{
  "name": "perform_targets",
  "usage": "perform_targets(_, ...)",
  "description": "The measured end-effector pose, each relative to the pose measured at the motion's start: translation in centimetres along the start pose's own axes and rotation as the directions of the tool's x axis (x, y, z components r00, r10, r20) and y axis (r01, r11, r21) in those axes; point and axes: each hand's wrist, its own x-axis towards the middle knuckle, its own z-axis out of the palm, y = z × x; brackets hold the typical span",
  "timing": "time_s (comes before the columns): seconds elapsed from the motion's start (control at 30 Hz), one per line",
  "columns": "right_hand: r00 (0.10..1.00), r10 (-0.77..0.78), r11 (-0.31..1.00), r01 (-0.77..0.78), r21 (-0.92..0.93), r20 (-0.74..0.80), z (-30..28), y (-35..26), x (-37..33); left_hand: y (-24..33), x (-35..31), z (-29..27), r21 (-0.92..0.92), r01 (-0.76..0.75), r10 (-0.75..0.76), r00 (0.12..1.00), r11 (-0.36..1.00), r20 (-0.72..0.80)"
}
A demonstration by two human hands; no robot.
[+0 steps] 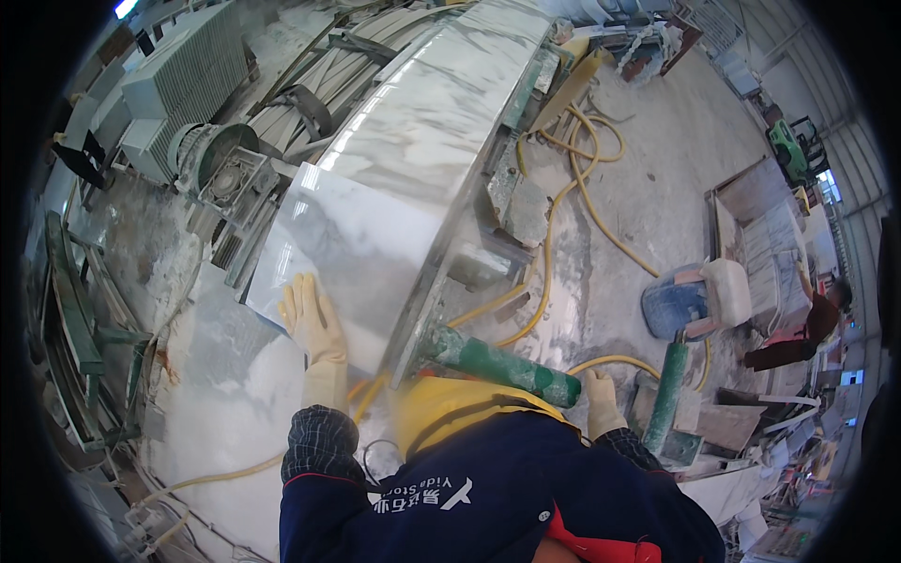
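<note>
My left hand (pixel 313 324), in a cream rubber glove, lies with outstretched fingers on the near left edge of a glossy white sheet or panel (pixel 352 220). This panel overlaps the near end of a long grey-veined marble slab (pixel 432 103). To the right, my right hand (pixel 603 399), in a matching glove, is curled closed beside the end of a green roller (pixel 507 364). Whatever it may hold is hidden. A yellow apron (pixel 450 408) covers my front, between the two hands.
A yellow hose (pixel 544 291) loops across the wet floor to the right. Beyond it stand a blue barrel (pixel 674 305) and a second green roller (pixel 667 394). A dusty motor (pixel 225 174) sits left of the slab, near a green metal frame (pixel 80 314). Another person (pixel 812 328) bends at far right.
</note>
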Motion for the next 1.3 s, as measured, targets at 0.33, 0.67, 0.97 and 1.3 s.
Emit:
perform_targets(0.33,0.987,-0.137,0.987,0.143,-0.070,0.087,-0.2,-13.2,-1.6,-0.6,-0.6,0.0,-0.033,-0.014,0.012,0.999,0.999,-0.049)
perform_targets(0.67,0.666,-0.482,0.848,0.192,0.494,0.569,8.4,-33.4,-5.4,-1.1,-1.1,0.0,-0.074,-0.043,0.036,0.995,0.996,-0.095)
perform_targets(0.97,0.564,-0.317,0.780,-0.302,0.548,0.762,15.1,-42.5,-10.8,-2.3,-1.8,0.7,-0.190,-0.046,-0.002,0.969,0.981,-0.246)
perform_targets(1.3,0.650,-0.410,0.871,0.069,0.487,0.640,15.7,-43.7,-13.4,-6.4,-6.4,3.1,-0.711,0.703,-0.824,0.414,0.018,0.387)
